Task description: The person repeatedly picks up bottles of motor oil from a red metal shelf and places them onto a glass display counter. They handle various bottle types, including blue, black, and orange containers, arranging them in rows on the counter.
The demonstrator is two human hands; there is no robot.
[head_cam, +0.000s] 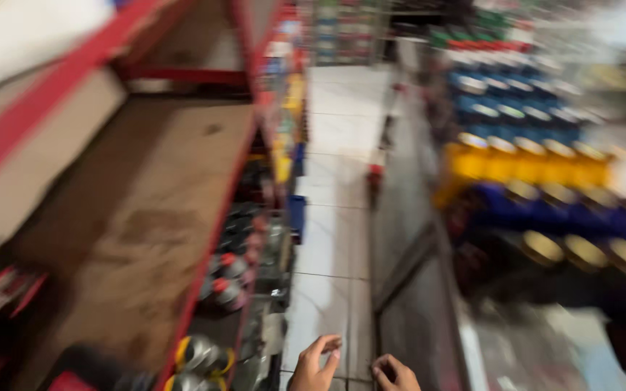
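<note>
Shop aisle, heavy motion blur: white tiled floor (pixel 335 239) runs between a red-framed shelf (pixel 146 210) with a bare brown board and, opposite, a glass-fronted bench (pixel 429 304) beside rows of yellow and blue containers (pixel 537 159). Left hand (pixel 314 366) sits low in frame, fingers (pixel 331 346) loosely spread, grasping nothing. Right hand (pixel 396 374) curls inward, holds nothing visible. Cans (pixel 204 358) on the lower shelf lie just left of the fingers, apart from them. Steadier head and slower reach would likely help.

both hands low: left hand (pixel 314 364) loosely open, right hand (pixel 395 373) curled
</note>
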